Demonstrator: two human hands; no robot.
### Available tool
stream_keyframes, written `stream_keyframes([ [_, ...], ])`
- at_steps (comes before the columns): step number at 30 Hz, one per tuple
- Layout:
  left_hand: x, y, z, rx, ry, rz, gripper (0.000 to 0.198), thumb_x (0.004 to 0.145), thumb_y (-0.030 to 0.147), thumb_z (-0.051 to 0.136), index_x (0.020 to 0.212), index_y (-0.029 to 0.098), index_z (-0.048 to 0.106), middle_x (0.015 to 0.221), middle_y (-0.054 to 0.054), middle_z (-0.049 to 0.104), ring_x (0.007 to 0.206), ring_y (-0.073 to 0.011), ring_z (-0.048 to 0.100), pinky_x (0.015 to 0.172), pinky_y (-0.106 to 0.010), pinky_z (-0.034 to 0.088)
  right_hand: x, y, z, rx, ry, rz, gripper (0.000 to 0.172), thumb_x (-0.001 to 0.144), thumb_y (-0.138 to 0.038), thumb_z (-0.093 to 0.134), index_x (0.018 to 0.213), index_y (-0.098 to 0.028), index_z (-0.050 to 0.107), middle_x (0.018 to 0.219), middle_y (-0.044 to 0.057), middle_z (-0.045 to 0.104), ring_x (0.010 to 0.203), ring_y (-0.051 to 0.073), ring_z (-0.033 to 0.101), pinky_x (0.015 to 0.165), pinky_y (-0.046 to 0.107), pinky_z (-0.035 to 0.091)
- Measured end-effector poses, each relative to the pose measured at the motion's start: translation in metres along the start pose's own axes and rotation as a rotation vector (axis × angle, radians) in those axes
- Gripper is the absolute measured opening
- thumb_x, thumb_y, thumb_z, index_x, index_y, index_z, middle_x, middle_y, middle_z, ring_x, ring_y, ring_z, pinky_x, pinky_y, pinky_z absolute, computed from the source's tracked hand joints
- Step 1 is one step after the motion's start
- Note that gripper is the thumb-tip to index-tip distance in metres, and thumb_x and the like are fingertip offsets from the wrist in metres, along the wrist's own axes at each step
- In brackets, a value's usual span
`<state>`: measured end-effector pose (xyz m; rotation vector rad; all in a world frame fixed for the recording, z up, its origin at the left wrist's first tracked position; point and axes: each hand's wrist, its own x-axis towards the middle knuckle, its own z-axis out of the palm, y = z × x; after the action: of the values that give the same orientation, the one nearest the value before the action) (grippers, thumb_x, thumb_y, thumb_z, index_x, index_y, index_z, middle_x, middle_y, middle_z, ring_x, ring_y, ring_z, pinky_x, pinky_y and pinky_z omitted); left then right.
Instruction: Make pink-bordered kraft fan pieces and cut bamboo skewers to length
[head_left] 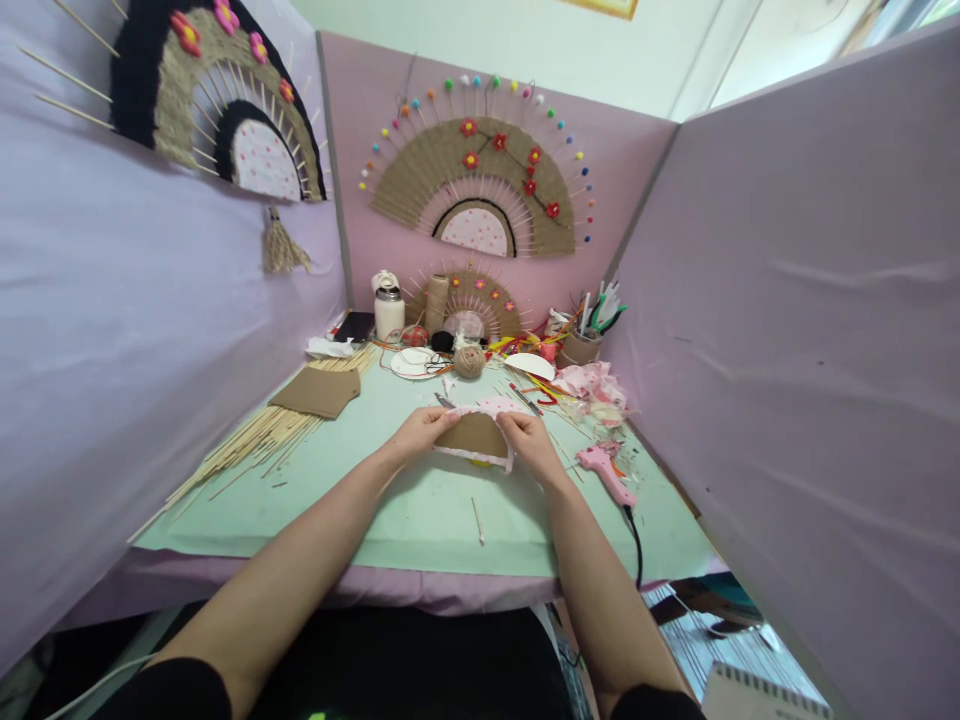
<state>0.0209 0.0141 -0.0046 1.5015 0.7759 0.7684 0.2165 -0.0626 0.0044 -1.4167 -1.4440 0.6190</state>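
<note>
A half-round piece of cardboard [474, 437] is held up over the middle of the table, its brown side facing me. Pale fabric with pink dots wraps over its edges as a border. My left hand [421, 432] pinches its upper left edge, and my right hand [523, 440] grips the upper right edge. Below it on the table lies a thin stick [478, 522] with a whitish tip. To the right of my right hand rests a pink glue gun [607, 475] with a black cord.
Bamboo sticks [232, 455] and a cardboard sheet [319, 391] lie left. At the back stand a white bottle [389, 316], a twine ball [469, 362] and a tool holder [579, 349]. Crumpled pink fabric [592, 385] lies right. Partitions carry decorated fans [420, 165].
</note>
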Motion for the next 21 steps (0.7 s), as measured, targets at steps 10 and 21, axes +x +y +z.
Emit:
stream_keyframes([
  [10, -0.008, 0.012, 0.000, -0.214, -0.198, -0.113, 0.044, 0.064, 0.051, 0.073, 0.085, 0.013, 0.069, 0.077, -0.005, 0.068, 0.069, -0.0171, 0.060, 0.061, -0.024, 0.042, 0.001, 0.001, 0.003, 0.010, -0.021, -0.019, 0.037, 0.079, -0.048, 0.053, 0.065, -0.015, 0.062, 0.060, -0.001, 0.051, 0.058, 0.012, 0.041, 0.053, 0.023, 0.030],
  [21, -0.006, 0.008, 0.003, -0.132, -0.033, -0.054, 0.049, 0.064, 0.058, 0.069, 0.081, 0.011, 0.068, 0.071, -0.005, 0.066, 0.064, -0.0163, 0.057, 0.057, -0.023, 0.038, -0.004, -0.009, 0.002, 0.078, -0.066, 0.048, 0.060, 0.086, -0.066, 0.027, 0.059, -0.019, 0.053, 0.051, 0.000, 0.048, 0.051, 0.014, 0.045, 0.047, 0.025, 0.033],
])
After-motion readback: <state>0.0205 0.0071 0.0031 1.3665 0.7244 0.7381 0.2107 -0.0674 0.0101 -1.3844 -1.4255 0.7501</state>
